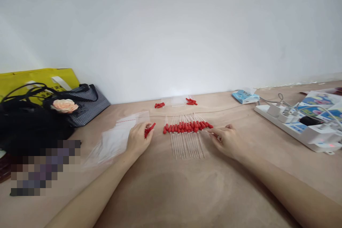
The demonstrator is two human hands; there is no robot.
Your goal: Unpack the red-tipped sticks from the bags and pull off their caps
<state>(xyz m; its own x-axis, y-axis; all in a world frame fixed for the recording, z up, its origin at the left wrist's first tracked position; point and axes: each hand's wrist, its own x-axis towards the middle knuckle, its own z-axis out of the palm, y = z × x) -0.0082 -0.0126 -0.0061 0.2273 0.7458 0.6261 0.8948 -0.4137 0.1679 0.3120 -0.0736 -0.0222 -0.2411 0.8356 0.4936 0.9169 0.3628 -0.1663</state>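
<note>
My left hand (140, 137) is closed around a few red rubber bulbs (150, 130), left of the row. Between my two hands lies a row of glass droppers with red rubber bulbs (184, 127), their thin tips pointing toward the wall. Just in front of them, bare glass dropper tubes (187, 146) lie side by side, tips toward me. My right hand (226, 139) is at the right end of the rows, its fingers pinched on a thin clear glass tube (207, 131).
Two small piles of red bulbs (159, 105) and more clear tubes (178, 102) lie near the wall. Plastic zip bags (114, 139) are spread at left, beside a striped bag (91, 105). At right are a tissue pack (244, 97) and a power strip (288, 123) with chargers.
</note>
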